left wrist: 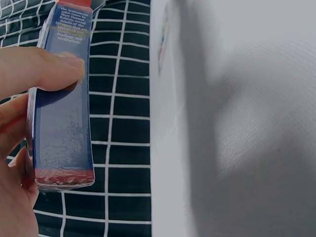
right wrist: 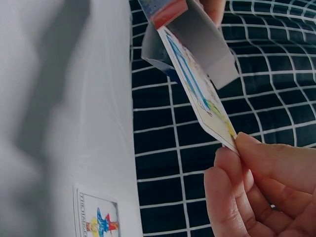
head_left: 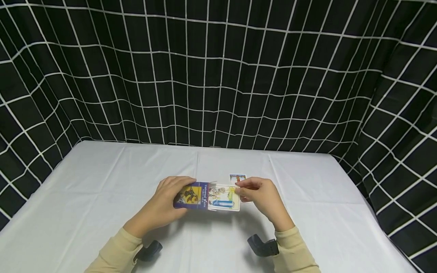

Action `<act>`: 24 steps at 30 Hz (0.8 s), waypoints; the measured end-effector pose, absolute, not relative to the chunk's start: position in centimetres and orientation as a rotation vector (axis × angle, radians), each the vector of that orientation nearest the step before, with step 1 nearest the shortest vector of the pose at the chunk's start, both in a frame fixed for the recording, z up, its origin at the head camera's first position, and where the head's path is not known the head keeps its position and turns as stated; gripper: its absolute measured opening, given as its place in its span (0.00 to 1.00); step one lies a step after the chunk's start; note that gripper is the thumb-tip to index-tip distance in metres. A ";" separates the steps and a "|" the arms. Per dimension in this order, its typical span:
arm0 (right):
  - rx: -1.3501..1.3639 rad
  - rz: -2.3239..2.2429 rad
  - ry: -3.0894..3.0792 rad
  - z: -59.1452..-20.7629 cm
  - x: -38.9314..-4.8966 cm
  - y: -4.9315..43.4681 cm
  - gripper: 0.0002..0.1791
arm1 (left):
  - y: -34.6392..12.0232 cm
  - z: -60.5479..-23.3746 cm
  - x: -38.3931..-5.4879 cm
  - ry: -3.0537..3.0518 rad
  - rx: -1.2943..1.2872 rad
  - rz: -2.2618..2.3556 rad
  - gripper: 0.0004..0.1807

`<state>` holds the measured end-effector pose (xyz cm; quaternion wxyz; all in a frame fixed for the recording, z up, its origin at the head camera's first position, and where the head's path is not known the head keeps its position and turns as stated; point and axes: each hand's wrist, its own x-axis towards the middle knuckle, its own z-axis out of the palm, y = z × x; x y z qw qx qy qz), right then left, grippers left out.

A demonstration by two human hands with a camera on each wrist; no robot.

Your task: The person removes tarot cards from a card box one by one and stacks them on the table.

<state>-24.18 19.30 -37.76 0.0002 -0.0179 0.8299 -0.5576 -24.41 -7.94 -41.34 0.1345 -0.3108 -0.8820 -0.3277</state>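
My left hand (head_left: 170,199) grips a blue tarot card box (head_left: 191,196) above the white table, thumb along the narrow side seen in the left wrist view. The box's open end points right, and its flaps (right wrist: 224,71) stand out in the right wrist view. A tarot card (head_left: 223,198) with a blue-clad figure sticks partly out of that end. Between thumb and fingertips my right hand (head_left: 257,193) pinches the card's outer edge. On the table behind the right hand lies another tarot card (right wrist: 101,217), partly covered by that hand in the head view.
A white cloth (head_left: 102,212) with fold creases covers the table. Black curtains with a white grid (head_left: 211,76) hang behind and at both sides. Dark devices (head_left: 263,245) are strapped at both wrists, over beige sleeves (head_left: 295,252).
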 end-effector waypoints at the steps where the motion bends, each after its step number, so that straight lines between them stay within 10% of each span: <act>1: -0.053 -1.747 2.606 -37.7 -24.2 19.4 0.10 | -7.9 -41.3 -24.4 -2.556 -0.901 -0.948 0.41; 24: -0.045 -1.620 2.615 -37.2 -24.3 20.8 0.10 | -8.1 -41.5 -24.7 -2.564 -0.898 -0.948 0.40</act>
